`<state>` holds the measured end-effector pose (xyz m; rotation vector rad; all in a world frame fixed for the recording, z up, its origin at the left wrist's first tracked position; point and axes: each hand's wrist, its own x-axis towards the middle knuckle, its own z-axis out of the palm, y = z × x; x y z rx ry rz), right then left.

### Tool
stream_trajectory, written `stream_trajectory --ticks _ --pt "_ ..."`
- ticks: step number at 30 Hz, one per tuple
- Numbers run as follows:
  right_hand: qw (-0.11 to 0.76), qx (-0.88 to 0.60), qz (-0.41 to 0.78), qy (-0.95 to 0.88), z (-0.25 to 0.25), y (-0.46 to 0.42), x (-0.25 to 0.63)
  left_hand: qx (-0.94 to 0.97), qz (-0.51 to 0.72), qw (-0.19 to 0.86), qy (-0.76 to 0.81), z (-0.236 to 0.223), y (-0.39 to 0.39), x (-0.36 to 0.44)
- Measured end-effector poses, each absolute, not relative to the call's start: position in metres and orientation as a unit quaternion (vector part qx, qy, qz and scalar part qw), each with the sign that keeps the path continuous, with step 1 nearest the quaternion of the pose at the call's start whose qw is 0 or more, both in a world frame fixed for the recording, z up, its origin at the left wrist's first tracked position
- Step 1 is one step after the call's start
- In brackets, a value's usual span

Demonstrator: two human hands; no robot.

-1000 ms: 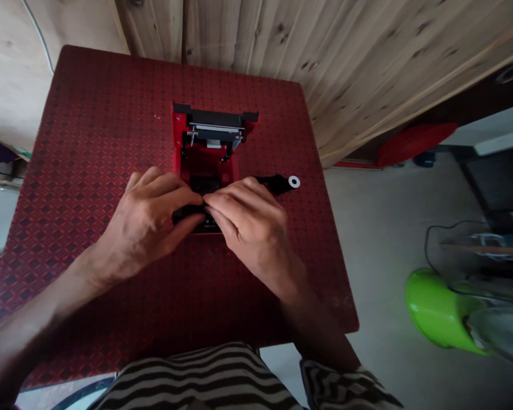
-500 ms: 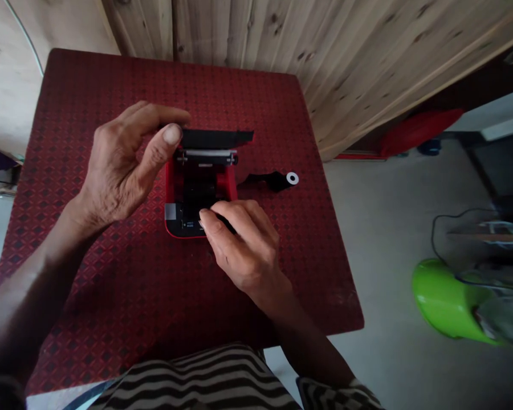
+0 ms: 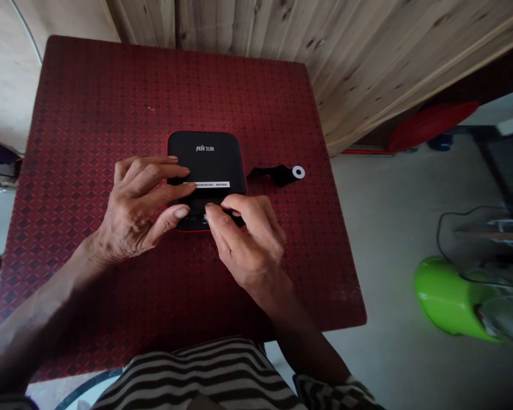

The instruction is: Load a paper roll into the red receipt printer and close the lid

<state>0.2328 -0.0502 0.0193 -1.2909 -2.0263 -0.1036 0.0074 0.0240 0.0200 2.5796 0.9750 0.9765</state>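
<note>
A small label printer [image 3: 214,162] with a black lid and red rim lies on the table, its lid lowered. My left hand [image 3: 139,208] is open, fingers spread over the lid's left part beside a white barcode sticker [image 3: 216,184]. Its thumb reaches near the front edge. At the printer's front right, my right hand [image 3: 252,233] is closed in a pinch, thumb and forefinger at a dark strip [image 3: 200,203] coming from under the lid. The pinched end is mostly hidden.
A black roll with a white core [image 3: 298,172] lies right of the printer, a loose black tail [image 3: 265,171] running from it towards the printer. The red patterned table [image 3: 102,102] meets a wooden plank wall [image 3: 248,28]. On the floor at right stands a green bucket [image 3: 440,296].
The printer's raised lid has come down over the inside. My left hand has moved down from the lid's edge to lie over it. The right hand stays pinched at the front.
</note>
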Motion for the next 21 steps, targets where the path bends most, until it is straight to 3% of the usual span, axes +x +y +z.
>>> stream_trajectory --ticks 14,18,21 --pt "0.347 -0.51 -0.023 -0.787 0.027 -0.051 0.236 0.877 0.289 0.095 0.372 0.009 0.021 0.01" --pt "0.4 -0.517 -0.059 -0.755 0.025 -0.075 0.247 0.855 0.341 0.156 0.359 0.02 0.014 0.01" --pt "0.412 -0.468 -0.007 -0.782 0.008 -0.099 0.25 0.827 0.377 0.146 0.391 0.025 0.005 0.003"
